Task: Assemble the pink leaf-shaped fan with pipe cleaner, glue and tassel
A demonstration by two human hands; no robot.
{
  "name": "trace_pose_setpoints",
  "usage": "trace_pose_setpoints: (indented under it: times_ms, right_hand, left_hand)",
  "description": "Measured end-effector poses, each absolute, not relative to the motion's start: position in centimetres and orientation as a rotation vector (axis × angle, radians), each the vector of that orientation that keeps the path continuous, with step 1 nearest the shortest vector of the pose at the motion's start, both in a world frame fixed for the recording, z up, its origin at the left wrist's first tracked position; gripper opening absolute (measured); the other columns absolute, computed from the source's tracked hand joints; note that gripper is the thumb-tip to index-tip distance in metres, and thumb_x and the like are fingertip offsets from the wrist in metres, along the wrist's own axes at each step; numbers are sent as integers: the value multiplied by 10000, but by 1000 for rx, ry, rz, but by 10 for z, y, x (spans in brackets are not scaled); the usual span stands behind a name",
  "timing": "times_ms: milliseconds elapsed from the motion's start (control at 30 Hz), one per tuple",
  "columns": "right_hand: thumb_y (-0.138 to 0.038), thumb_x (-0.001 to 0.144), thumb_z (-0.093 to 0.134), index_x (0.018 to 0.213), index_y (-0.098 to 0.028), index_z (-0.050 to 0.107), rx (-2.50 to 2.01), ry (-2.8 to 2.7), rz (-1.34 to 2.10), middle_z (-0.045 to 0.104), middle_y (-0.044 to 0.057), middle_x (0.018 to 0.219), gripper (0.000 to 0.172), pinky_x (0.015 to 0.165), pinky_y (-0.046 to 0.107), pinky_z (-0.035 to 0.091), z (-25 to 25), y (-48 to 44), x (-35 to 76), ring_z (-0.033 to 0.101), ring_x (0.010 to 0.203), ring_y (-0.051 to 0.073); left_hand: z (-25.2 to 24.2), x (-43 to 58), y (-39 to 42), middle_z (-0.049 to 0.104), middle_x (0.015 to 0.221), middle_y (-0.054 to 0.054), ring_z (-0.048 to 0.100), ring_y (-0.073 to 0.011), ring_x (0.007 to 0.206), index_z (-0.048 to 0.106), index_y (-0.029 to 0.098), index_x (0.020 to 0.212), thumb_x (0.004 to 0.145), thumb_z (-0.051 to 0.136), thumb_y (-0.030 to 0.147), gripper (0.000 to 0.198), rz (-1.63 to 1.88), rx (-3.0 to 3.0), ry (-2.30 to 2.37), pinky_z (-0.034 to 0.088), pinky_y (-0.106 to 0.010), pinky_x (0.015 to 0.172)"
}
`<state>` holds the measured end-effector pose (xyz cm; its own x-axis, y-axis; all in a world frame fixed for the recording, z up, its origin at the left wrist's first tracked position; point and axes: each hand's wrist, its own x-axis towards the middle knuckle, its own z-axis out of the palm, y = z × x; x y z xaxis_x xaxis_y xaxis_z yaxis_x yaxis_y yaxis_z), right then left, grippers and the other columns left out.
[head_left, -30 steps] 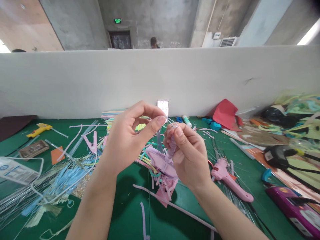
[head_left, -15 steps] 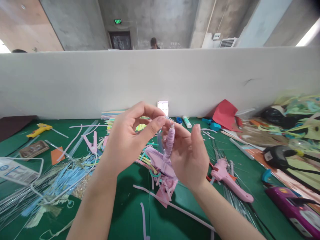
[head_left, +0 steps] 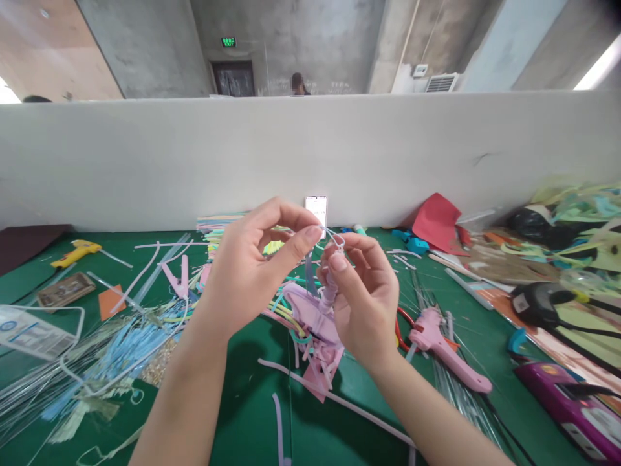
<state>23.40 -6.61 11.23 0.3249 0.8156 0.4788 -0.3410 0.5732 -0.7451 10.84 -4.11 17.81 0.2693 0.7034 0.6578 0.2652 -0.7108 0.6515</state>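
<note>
From where I watch, the left hand (head_left: 264,265) has its thumb and index finger pinched on a thin pale strand (head_left: 334,237), whose loop reaches across to the other fingers. The right hand (head_left: 366,291) has its fingers closed around a lilac wrapped stem (head_left: 330,291), its thumb lying near the tip where the strand arrives. So the stem stands roughly upright beneath the right fingertips, just to the right of the left ones.

I read the step in hand as working the strand around the tip of the stem. To my judgement the next move calls for a steady right grip and light, even tension from the left, so that the loop does not slip off.

Just below the fingers lies a flat lilac piece (head_left: 305,307), with yellow strips (head_left: 285,317) to its left. Beyond the fingertips a phone (head_left: 317,208) leans on the white partition (head_left: 291,149). Right of the right fingers rests a pink glue gun (head_left: 436,343); nearer me, below both hands, a long lilac strip (head_left: 373,421) crosses the green desk (head_left: 252,414).
</note>
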Motion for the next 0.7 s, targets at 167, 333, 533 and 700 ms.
trace_pose_setpoints:
  times_ms: [167,333,533,700]
  right_hand:
    - [-205,820,667,848,-223,635,-709,-1030,410,615,-2,813,45,607,262,537,113,-67,231,603,686,111]
    - [-156,826,648,815,-215,629,-671,-1095,355,612,3,820,63,598,266,554,116,-68,233,622,721,120]
    - [-141,817,655,805,-207,621,-658,-1125,328,603,10,819,75,604,278,550,113,-68,234,618,724,127]
    - [-146,809,666,784,-207,621,-666,-1130,334,593,9,814,79,597,285,539,112,-68,236,611,714,129]
  left_hand:
    - [177,109,-41,701,800,15,645,-111,712,661,215,841,846,656,281,67,1443,2127,860,522,-201,637]
    - [178,110,-41,699,797,20,643,-104,715,657,211,831,844,659,263,53,1441,2131,853,520,-190,639]
    - [177,110,-42,690,782,20,632,-96,661,662,211,839,839,666,286,75,1429,2083,855,507,-177,572]
    - [177,109,-42,690,785,16,631,-101,674,661,211,835,839,665,287,76,1432,2088,860,509,-180,586]
